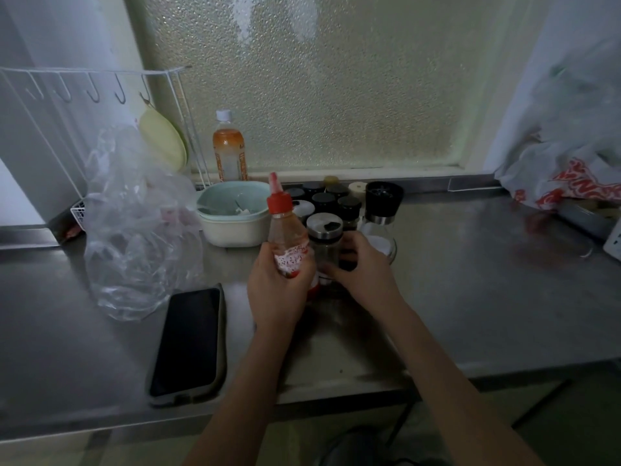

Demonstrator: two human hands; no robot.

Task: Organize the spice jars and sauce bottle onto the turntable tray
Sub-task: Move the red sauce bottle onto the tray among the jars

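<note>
My left hand (279, 290) grips a clear sauce bottle (285, 227) with a red nozzle cap, held upright just above the steel counter. To its right, my right hand (364, 272) wraps around the lower part of a glass spice jar (324, 238) with a silver shaker lid. Behind them stands a cluster of several black-lidded spice jars (324, 200), one cream-lidded jar (357, 190) and a glass grinder (383, 203) with a black top and white contents. The turntable tray is hidden beneath the jars and my hands.
A black phone (188, 341) lies on the counter at the front left. A crumpled clear plastic bag (134, 243) and a pale green bowl (232, 213) sit left of the jars. An orange drink bottle (229, 149) stands by the frosted window. Another plastic bag (568, 169) fills the right corner.
</note>
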